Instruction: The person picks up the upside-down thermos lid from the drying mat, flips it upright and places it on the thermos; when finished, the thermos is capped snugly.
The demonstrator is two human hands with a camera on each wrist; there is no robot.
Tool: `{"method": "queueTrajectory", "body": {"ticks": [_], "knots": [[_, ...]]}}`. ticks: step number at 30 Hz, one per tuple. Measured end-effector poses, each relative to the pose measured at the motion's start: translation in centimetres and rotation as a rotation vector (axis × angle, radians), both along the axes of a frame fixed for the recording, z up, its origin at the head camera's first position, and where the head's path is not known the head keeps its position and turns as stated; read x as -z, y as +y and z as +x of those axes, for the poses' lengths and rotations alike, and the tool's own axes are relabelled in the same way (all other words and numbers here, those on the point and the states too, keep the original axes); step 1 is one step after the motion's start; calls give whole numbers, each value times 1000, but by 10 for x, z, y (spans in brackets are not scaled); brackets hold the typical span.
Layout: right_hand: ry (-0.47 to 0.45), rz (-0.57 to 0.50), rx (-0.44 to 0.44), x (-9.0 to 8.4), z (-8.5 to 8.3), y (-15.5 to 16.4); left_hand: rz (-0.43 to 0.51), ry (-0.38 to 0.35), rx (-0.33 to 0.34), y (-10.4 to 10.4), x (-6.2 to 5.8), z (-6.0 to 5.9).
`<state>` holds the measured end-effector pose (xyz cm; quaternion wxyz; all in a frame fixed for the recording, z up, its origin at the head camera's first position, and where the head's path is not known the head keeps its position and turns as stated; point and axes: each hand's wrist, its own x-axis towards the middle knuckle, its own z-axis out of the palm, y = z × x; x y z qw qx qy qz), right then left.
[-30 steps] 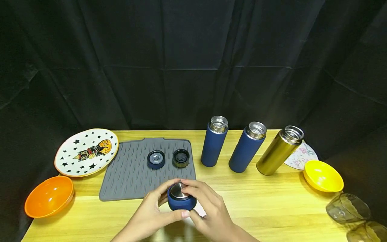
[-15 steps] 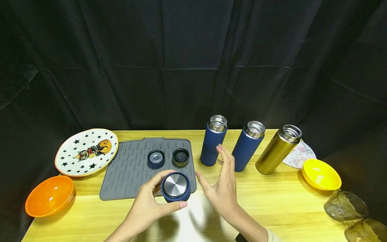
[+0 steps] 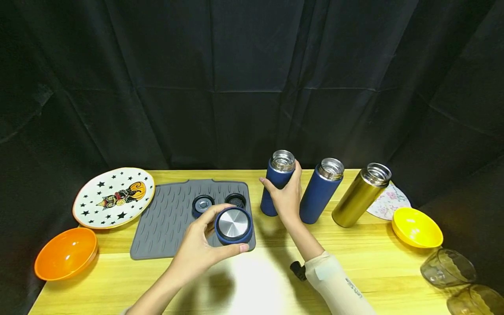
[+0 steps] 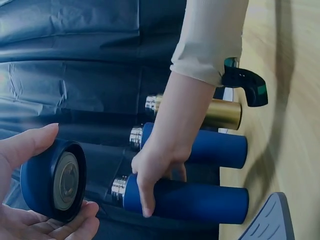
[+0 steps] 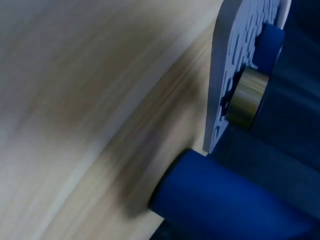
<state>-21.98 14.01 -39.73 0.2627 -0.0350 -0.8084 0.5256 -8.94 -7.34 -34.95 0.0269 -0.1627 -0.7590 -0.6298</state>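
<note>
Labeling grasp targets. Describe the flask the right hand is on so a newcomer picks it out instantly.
On the wooden table, right of the grey mat, three open flasks stand in a row. It is the leftmost blue flask, nearest the mat. Unlike the other blue flask and the gold flask, the right hand grips it.

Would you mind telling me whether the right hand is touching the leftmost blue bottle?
Touching. The left wrist view shows the right hand with its fingers wrapped round the leftmost blue bottle near its steel neck; the head view agrees.
</note>
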Motion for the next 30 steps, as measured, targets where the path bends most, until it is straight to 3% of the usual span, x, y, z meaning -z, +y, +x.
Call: {"method": "queueTrajectory", "body": {"ticks": [5,14,19,25,30], "knots": [[-32,17,14,-2,12,5,-4,-18,-18,2,0,-3],[-55,-34,-88,-8,84,2,-11,-19,-39,3,-2,-4],[-39,-21,-126,-9,112,1,-11,-6,-32,6,-4,-3],[-9,25,-134,-3,125,0,1,28,6,21,-10,-6],[2,52,-128,1,125,3,25,87,31,50,-17,-19]]}}
